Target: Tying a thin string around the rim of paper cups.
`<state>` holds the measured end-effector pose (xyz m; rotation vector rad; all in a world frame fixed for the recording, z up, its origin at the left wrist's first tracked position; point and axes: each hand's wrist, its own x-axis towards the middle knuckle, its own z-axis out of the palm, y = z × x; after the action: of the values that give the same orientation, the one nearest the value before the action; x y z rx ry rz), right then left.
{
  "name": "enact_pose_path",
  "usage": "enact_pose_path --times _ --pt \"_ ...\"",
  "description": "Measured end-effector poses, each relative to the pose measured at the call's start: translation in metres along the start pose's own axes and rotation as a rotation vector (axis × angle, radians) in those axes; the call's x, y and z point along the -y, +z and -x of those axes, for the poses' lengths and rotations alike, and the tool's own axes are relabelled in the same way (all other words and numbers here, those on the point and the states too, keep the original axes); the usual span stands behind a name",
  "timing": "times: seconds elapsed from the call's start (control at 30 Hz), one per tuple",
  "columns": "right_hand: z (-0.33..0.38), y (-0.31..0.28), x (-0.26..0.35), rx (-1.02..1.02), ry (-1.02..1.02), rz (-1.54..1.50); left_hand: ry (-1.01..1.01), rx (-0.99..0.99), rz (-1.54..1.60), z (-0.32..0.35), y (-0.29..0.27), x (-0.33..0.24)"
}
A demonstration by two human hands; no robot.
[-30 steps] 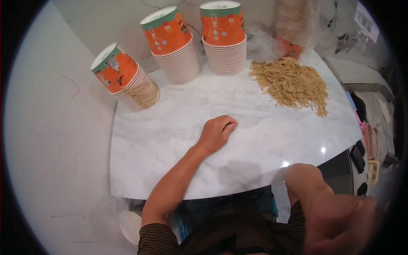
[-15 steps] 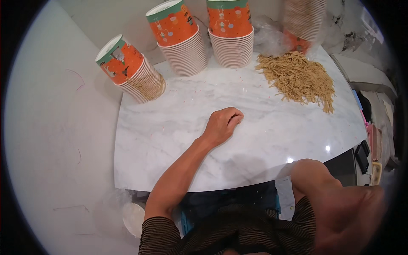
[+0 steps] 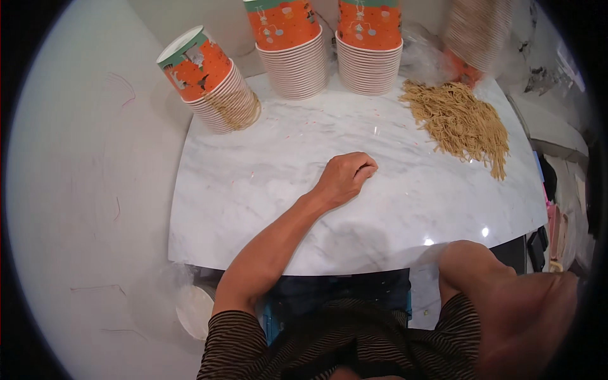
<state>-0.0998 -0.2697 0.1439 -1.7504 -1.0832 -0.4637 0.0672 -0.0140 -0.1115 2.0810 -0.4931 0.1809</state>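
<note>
My left hand point(image 3: 345, 177) rests on the white marbled table point(image 3: 285, 221), its fingers curled into a loose fist. Nothing shows in it. The bent right arm point(image 3: 472, 266) has its elbow at the table's front edge, and its blurred forearm runs out at the lower right. My right hand is outside the picture. Ahead and to the right of the left hand lies a heap of thin tan strands point(image 3: 465, 123) that look like rubber bands. Similar tan bands point(image 3: 237, 104) are around the leftmost stack of paper cups point(image 3: 206, 79), which leans toward the left.
Two taller stacks of orange and green paper cups point(image 3: 294, 66) point(image 3: 369, 66) stand at the back. Behind the heap, another cup stack point(image 3: 478, 31) is in clear plastic. A wall point(image 3: 82, 190) borders the left side. A round white container point(image 3: 195, 311) sits below the table's left corner.
The view has shifted, so the back cups sit higher and farther right in the picture. The left hand keeps its fist on the table, and the right elbow stays at the edge.
</note>
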Motion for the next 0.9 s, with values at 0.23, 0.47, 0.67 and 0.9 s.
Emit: enact_pose_path --times 0.23,0.47,0.67,0.9 --pt "-0.012 -0.012 -0.123 -0.459 -0.215 -0.896 0.058 -0.033 0.038 -0.01 0.018 -0.001" --pt "-0.154 0.039 -0.262 -0.467 0.089 0.457 -0.065 0.175 -0.056 -0.028 -0.002 -0.013" --pt "-0.193 0.021 -0.344 -0.274 -0.019 0.805 0.131 -0.031 -0.385 -0.086 0.0 -0.01" --pt "-0.221 0.016 -0.365 -0.135 -0.084 0.989 0.519 -0.491 -0.564 -0.153 -0.011 -0.001"
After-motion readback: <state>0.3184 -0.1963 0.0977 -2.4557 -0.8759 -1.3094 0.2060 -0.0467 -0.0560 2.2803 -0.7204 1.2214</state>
